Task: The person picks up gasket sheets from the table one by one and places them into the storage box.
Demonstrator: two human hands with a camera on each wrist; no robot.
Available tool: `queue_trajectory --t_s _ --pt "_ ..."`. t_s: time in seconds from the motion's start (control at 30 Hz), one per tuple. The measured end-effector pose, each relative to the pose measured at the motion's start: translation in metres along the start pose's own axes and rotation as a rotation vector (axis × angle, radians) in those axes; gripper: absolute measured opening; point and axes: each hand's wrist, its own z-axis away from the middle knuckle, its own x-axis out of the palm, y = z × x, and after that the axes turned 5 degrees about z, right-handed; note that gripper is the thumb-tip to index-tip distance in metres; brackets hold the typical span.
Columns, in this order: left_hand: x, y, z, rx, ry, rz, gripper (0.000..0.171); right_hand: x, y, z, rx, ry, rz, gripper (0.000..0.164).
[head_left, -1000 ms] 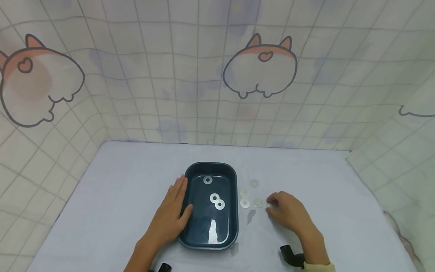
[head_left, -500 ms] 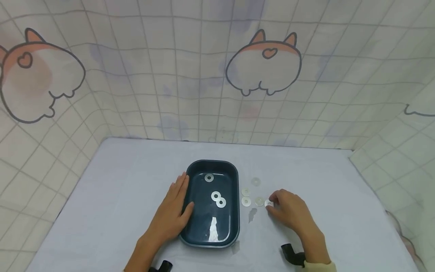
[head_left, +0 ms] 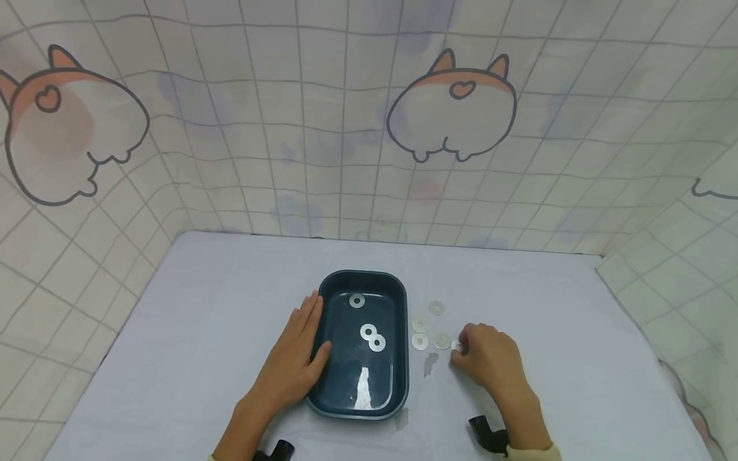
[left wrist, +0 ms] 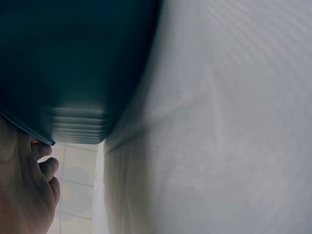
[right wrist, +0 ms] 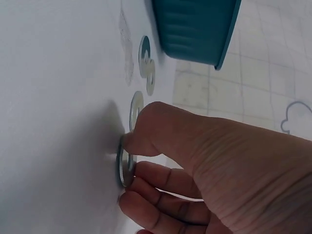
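Observation:
A dark teal tray (head_left: 383,378) stands on the white-covered table, with three flat metal washers in it; one washer (head_left: 357,301) lies near the far end and the other two overlap at mid-tray. My left hand (head_left: 288,365) rests along the tray's left side, fingers straight and thumb over the rim. Right of the tray, my right hand (head_left: 490,355) pinches a washer (right wrist: 125,168) between thumb and fingertips, close at the table surface; the fingers partly hide it in the head view. Several other washers lie between tray and hand, the nearest washer (head_left: 442,341) just left of the fingertips.
Grey patches (head_left: 430,363) mark the white cloth (head_left: 230,288) beside the tray. A tile-patterned curtain (head_left: 323,160) with cartoon animals rises behind the table and at both sides. Black curved pieces (head_left: 489,435) sit at both wrists.
The right fingers have closed in on the washer, which showed more plainly half a second ago. The left hand stays on the tray; the whole head view has shifted slightly.

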Motion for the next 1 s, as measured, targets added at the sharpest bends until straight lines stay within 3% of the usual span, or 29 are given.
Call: queue_trajectory --t_s 0.43,1.0 --pt "0.003 -0.003 0.002 0.004 0.001 -0.007 0.083 0.002 -0.005 0.003 -0.043 0.077 0.062 0.012" --pt "0.003 -0.002 -0.001 0.012 0.016 -0.022 0.082 0.005 0.014 -0.005 -0.060 0.034 -0.104 0.016"
